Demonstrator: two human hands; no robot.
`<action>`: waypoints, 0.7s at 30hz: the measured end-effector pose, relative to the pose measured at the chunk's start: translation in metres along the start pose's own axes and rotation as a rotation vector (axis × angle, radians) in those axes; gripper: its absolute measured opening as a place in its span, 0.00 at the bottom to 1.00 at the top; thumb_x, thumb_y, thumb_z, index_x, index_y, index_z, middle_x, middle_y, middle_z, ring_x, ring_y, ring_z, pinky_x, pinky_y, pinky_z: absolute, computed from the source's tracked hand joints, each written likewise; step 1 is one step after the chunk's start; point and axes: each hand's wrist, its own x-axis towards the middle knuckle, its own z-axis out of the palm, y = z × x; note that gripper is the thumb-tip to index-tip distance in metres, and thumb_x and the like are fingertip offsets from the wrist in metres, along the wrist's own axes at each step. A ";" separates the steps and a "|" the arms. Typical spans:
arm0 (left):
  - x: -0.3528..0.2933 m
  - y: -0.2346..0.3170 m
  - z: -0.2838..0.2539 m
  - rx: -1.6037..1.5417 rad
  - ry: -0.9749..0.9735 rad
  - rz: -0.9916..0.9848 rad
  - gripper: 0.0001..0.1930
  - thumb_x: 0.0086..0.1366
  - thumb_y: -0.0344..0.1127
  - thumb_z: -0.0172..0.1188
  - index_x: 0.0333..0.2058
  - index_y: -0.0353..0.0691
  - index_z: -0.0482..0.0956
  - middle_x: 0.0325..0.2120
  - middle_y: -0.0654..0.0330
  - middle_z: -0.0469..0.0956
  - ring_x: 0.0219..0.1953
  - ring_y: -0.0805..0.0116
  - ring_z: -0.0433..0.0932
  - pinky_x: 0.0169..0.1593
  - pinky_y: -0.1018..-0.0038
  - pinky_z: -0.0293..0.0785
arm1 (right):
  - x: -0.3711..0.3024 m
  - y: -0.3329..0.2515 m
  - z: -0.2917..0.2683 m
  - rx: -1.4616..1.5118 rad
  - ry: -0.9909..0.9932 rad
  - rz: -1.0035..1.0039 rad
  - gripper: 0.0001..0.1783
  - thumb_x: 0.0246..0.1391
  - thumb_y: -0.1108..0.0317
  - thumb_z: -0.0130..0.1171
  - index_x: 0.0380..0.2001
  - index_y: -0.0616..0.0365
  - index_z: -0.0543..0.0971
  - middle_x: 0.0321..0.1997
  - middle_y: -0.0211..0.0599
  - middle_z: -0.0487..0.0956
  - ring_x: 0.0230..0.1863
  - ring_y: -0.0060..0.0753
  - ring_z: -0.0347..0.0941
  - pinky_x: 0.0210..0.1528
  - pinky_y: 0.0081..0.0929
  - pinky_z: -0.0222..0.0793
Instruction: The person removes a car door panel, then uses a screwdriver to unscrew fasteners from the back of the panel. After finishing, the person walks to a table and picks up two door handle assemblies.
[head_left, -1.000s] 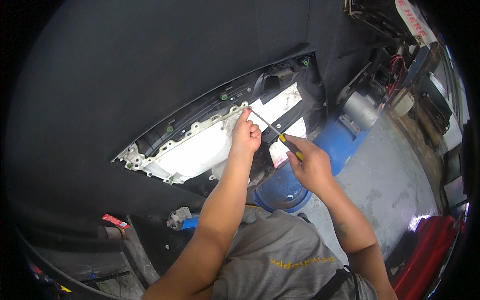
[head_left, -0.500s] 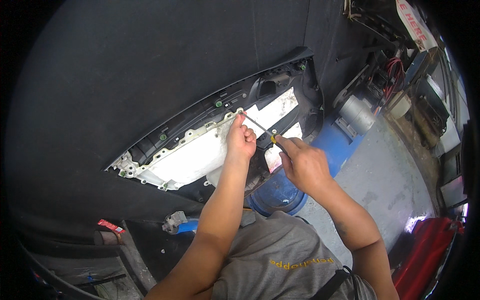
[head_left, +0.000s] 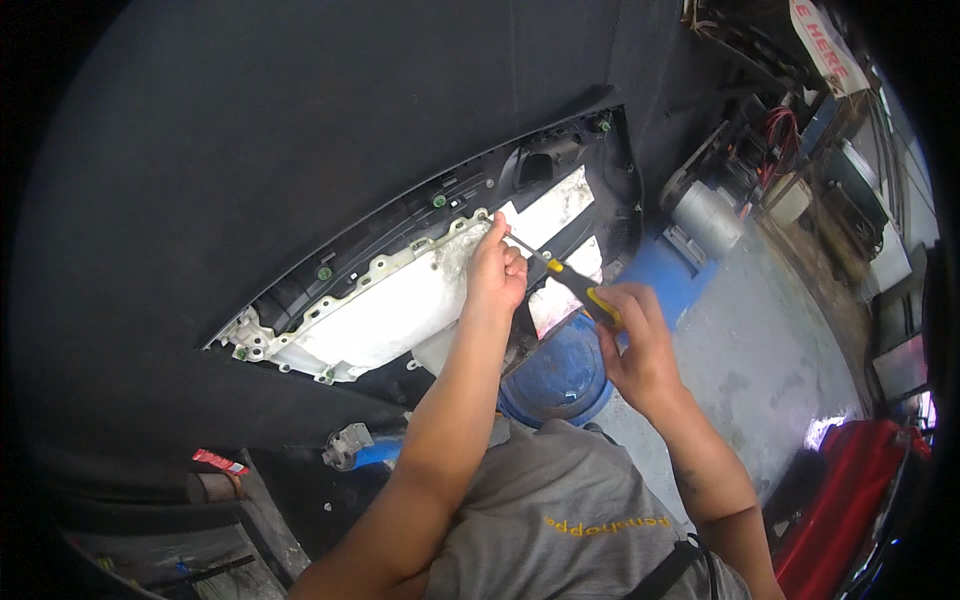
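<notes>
A black car door trim panel lies back side up on a dark surface, with a white plastic piece along its middle and green clips at its edges. My right hand grips the end of a screwdriver with a black and yellow handle. Its shaft slants up and left to the white piece's upper edge, where the tip meets a tab. Beside that tip, my left hand is closed with its thumb up, its fingers curled round the shaft's lower part near the white piece. Exactly what they pinch is hidden.
Below the panel stands a blue drum. A grey motor-like cylinder sits on a blue tank at the right. A blue and grey tool lies at lower left. A shiny red car part is at lower right.
My right hand has slid back down and right to the handle's end, so more of the handle shows. My left hand has shifted slightly right.
</notes>
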 end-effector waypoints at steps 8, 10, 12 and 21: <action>-0.026 -0.003 0.007 -0.072 -0.160 -0.103 0.21 0.75 0.51 0.53 0.51 0.36 0.72 0.18 0.73 0.56 0.17 0.82 0.54 0.19 0.81 0.51 | 0.008 0.008 0.004 0.062 -0.093 0.600 0.17 0.64 0.57 0.63 0.38 0.64 0.80 0.17 0.46 0.75 0.18 0.39 0.73 0.28 0.32 0.69; -0.018 -0.005 -0.003 -0.046 -0.221 -0.077 0.19 0.75 0.49 0.54 0.49 0.36 0.73 0.17 0.73 0.56 0.17 0.81 0.54 0.19 0.82 0.50 | 0.006 0.017 0.002 0.182 -0.182 0.701 0.16 0.62 0.61 0.65 0.41 0.64 0.79 0.21 0.46 0.77 0.21 0.37 0.74 0.28 0.31 0.70; -0.011 -0.006 -0.011 -0.021 -0.228 -0.052 0.18 0.74 0.47 0.56 0.47 0.36 0.73 0.17 0.73 0.55 0.17 0.81 0.54 0.19 0.81 0.50 | 0.002 0.011 0.005 0.248 -0.127 0.609 0.16 0.60 0.65 0.67 0.44 0.65 0.78 0.27 0.47 0.79 0.24 0.37 0.76 0.29 0.31 0.71; -0.013 -0.001 0.001 0.126 -0.049 -0.049 0.18 0.73 0.47 0.58 0.46 0.36 0.74 0.17 0.73 0.54 0.17 0.81 0.55 0.20 0.81 0.50 | 0.004 -0.004 -0.002 -0.263 -0.286 0.470 0.21 0.58 0.68 0.67 0.51 0.66 0.75 0.39 0.52 0.81 0.36 0.48 0.80 0.31 0.39 0.73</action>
